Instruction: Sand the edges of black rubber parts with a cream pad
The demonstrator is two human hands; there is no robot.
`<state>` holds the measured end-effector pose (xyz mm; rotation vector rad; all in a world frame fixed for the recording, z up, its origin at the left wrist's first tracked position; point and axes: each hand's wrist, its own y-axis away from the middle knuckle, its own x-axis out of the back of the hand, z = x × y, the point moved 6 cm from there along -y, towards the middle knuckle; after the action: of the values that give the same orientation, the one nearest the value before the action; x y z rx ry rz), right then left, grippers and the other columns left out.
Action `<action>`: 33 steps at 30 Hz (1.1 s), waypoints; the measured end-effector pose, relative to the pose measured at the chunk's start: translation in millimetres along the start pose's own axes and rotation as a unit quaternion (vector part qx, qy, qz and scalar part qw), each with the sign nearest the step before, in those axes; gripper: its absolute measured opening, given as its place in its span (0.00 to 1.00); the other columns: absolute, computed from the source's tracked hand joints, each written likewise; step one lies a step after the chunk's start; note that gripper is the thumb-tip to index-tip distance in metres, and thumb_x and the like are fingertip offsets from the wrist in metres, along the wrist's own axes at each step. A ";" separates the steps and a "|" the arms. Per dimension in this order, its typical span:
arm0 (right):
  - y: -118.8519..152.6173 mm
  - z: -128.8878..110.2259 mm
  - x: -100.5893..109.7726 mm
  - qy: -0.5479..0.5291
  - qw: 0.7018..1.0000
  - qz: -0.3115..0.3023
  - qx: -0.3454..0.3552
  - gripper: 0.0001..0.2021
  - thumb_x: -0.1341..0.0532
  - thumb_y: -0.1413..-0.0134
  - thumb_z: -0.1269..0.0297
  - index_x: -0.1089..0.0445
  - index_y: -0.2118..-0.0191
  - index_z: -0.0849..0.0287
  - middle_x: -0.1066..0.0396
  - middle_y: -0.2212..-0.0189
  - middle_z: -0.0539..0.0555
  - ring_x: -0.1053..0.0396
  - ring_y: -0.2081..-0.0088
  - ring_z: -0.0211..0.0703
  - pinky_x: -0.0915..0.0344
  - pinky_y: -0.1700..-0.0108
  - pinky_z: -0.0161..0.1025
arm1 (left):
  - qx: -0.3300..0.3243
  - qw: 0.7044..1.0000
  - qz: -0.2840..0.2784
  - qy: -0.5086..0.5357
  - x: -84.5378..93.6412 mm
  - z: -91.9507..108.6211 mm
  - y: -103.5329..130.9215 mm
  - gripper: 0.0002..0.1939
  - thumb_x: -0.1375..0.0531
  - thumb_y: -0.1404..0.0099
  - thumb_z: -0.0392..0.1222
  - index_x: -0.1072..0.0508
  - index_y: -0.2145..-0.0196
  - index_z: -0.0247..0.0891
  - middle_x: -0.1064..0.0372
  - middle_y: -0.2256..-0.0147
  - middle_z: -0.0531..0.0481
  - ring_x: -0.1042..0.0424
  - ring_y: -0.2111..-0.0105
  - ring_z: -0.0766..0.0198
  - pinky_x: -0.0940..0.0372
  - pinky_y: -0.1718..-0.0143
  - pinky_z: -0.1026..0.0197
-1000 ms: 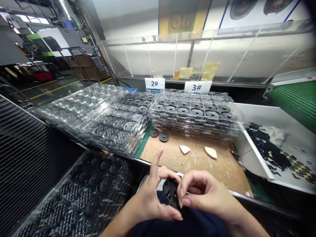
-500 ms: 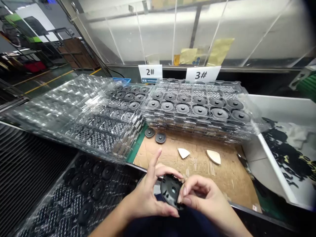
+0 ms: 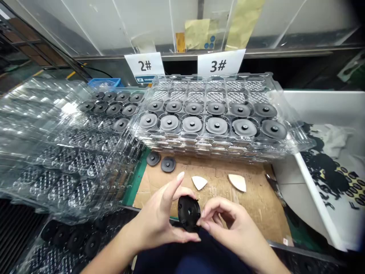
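My left hand [image 3: 164, 213] grips a round black plastic part [image 3: 188, 214] between thumb and fingers, its index finger sticking up. The part is tilted on edge, a small hole near its middle. My right hand [image 3: 228, 224] is closed in a pinch against the part's right edge; whatever lies between those fingertips is hidden. Both hands are over the front edge of a brown cardboard sheet [image 3: 211, 205]. Beyond them lie two dark round caps, one cap [image 3: 168, 164] right of the other cap [image 3: 153, 158], and two pale curved wedges [image 3: 199, 183] [image 3: 237, 182].
Stacked clear trays [image 3: 205, 139] with rows of dark caps stand behind the cardboard, under a "3#" sign [image 3: 221, 62]. More clear trays [image 3: 65, 152] are at left. A white bin [image 3: 313, 190] with loose black parts is at right. A blade-like tool [image 3: 275, 188] lies beside it.
The view has tilted down and shifted right. The black part has turned slightly in my left hand, and my right fingertips remain at its right edge.
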<state>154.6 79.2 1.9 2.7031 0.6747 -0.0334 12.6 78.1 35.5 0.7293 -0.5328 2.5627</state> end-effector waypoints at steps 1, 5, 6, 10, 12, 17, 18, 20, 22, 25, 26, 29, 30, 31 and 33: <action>-1.8 1.6 0.8 -0.018 1.000 -0.003 -0.004 0.03 0.37 0.54 0.73 0.32 0.72 0.59 0.33 0.76 0.46 0.37 0.74 0.31 0.43 0.72 0.28 | -0.001 1.000 0.002 0.002 0.2 -0.8 -1.7 0.61 0.31 0.56 0.45 0.71 0.39 0.39 0.32 0.57 0.43 0.32 0.57 0.59 0.42 0.51 0.55; -6.5 7.2 4.7 -0.086 0.996 -0.022 -0.015 0.05 0.35 0.56 0.71 0.32 0.73 0.60 0.34 0.77 0.45 0.39 0.75 0.29 0.43 0.72 0.26 | 0.019 0.999 0.019 0.047 0.2 -5.1 -4.8 0.62 0.31 0.57 0.46 0.72 0.39 0.37 0.32 0.57 0.43 0.32 0.56 0.59 0.43 0.50 0.56; -7.2 7.8 5.6 -0.099 0.995 -0.027 -0.016 0.05 0.34 0.56 0.71 0.31 0.73 0.60 0.33 0.77 0.46 0.38 0.75 0.29 0.42 0.71 0.26 | 0.027 0.997 0.020 0.066 -0.5 -6.5 -5.0 0.63 0.31 0.58 0.45 0.72 0.39 0.37 0.32 0.57 0.44 0.33 0.57 0.59 0.43 0.51 0.56; -10.0 6.9 6.4 -0.170 0.984 -0.049 -0.015 0.06 0.32 0.59 0.73 0.28 0.73 0.59 0.29 0.76 0.48 0.35 0.74 0.31 0.39 0.70 0.27 | 0.064 0.986 0.014 0.152 -6.6 -12.4 -6.3 0.63 0.30 0.58 0.45 0.72 0.39 0.41 0.31 0.58 0.45 0.33 0.58 0.57 0.43 0.52 0.53; -11.0 5.6 3.7 -0.209 0.975 -0.073 -0.015 0.06 0.33 0.59 0.75 0.28 0.73 0.59 0.28 0.75 0.48 0.32 0.72 0.31 0.37 0.68 0.27 | 0.080 0.979 0.006 0.190 -10.4 -14.4 -7.9 0.64 0.30 0.59 0.45 0.73 0.39 0.42 0.31 0.58 0.45 0.33 0.59 0.56 0.42 0.53 0.52; -11.4 7.5 -1.4 -0.260 0.958 -0.122 -0.018 0.08 0.34 0.57 0.79 0.28 0.73 0.58 0.27 0.73 0.47 0.30 0.69 0.30 0.35 0.65 0.27 | 0.099 0.968 -0.008 0.229 -17.1 -16.0 -10.3 0.66 0.29 0.63 0.44 0.73 0.40 0.45 0.31 0.59 0.45 0.31 0.60 0.55 0.42 0.53 0.50; -11.3 9.8 -1.5 -0.270 0.955 -0.122 -0.027 0.08 0.34 0.57 0.78 0.28 0.72 0.58 0.26 0.73 0.47 0.29 0.70 0.30 0.35 0.65 0.26 | 0.095 0.969 -0.005 0.227 -17.2 -16.0 -10.1 0.66 0.29 0.63 0.44 0.72 0.40 0.45 0.31 0.58 0.45 0.31 0.60 0.56 0.42 0.52 0.50; -11.1 14.2 -0.8 -0.287 0.950 -0.112 -0.041 0.07 0.34 0.57 0.77 0.28 0.72 0.58 0.26 0.74 0.47 0.29 0.71 0.29 0.34 0.66 0.25 | 0.080 0.972 0.004 0.222 -16.6 -15.4 -9.3 0.65 0.29 0.62 0.44 0.72 0.39 0.45 0.31 0.58 0.45 0.32 0.59 0.56 0.42 0.52 0.51; -11.0 16.6 0.9 -0.286 0.953 -0.087 -0.041 0.06 0.33 0.58 0.76 0.28 0.74 0.59 0.26 0.75 0.47 0.29 0.72 0.30 0.34 0.67 0.25 | 0.064 0.975 0.010 0.213 -15.6 -14.8 -8.6 0.65 0.29 0.61 0.44 0.73 0.39 0.44 0.31 0.57 0.44 0.32 0.57 0.55 0.42 0.51 0.51; -10.7 17.9 2.1 -0.261 0.963 -0.052 -0.039 0.05 0.32 0.59 0.72 0.29 0.75 0.60 0.26 0.76 0.49 0.29 0.73 0.33 0.33 0.67 0.28 | 0.055 0.978 0.020 0.199 -13.5 -15.1 -9.4 0.65 0.30 0.59 0.42 0.75 0.39 0.44 0.32 0.55 0.43 0.33 0.55 0.56 0.43 0.50 0.51; -10.6 18.6 2.6 -0.247 0.967 -0.045 -0.038 0.05 0.32 0.59 0.70 0.29 0.76 0.60 0.26 0.76 0.49 0.29 0.73 0.34 0.33 0.67 0.29 | 0.062 0.978 0.025 0.195 -12.8 -16.4 -10.1 0.64 0.30 0.60 0.42 0.73 0.39 0.45 0.32 0.54 0.43 0.33 0.55 0.56 0.43 0.50 0.51; -9.9 25.3 15.3 -0.148 0.989 0.003 -0.018 0.05 0.33 0.57 0.65 0.29 0.75 0.59 0.27 0.76 0.50 0.29 0.72 0.37 0.33 0.67 0.31 | 0.137 0.973 -0.028 0.183 -19.8 -25.1 -9.0 0.43 0.29 0.64 0.45 0.39 0.49 0.44 0.29 0.62 0.47 0.31 0.63 0.58 0.39 0.60 0.57; -9.0 29.7 25.2 -0.088 0.995 0.040 -0.005 0.05 0.34 0.56 0.64 0.29 0.75 0.58 0.27 0.75 0.51 0.29 0.71 0.38 0.33 0.68 0.31 | 0.192 0.962 -0.055 0.187 -23.1 -31.0 -5.0 0.31 0.29 0.66 0.47 0.30 0.62 0.40 0.29 0.70 0.50 0.32 0.69 0.61 0.39 0.67 0.60; -7.6 34.8 37.1 -0.018 0.996 0.084 0.011 0.05 0.35 0.55 0.63 0.28 0.74 0.58 0.28 0.74 0.52 0.29 0.71 0.39 0.33 0.69 0.31 | 0.252 0.945 -0.076 0.194 -24.5 -36.9 1.2 0.22 0.29 0.67 0.49 0.30 0.75 0.37 0.33 0.77 0.54 0.36 0.75 0.65 0.42 0.73 0.62; -3.9 47.2 61.4 0.112 0.978 0.170 0.050 0.05 0.36 0.55 0.62 0.28 0.71 0.57 0.28 0.71 0.54 0.30 0.69 0.42 0.33 0.71 0.30 | 0.354 0.906 -0.077 0.217 -16.7 -44.9 17.0 0.23 0.31 0.64 0.55 0.38 0.87 0.35 0.45 0.85 0.58 0.45 0.82 0.71 0.51 0.80 0.65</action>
<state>210.2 93.9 -50.2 2.9088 0.2657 0.3361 -0.9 79.9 -13.4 0.3525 0.6075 2.6248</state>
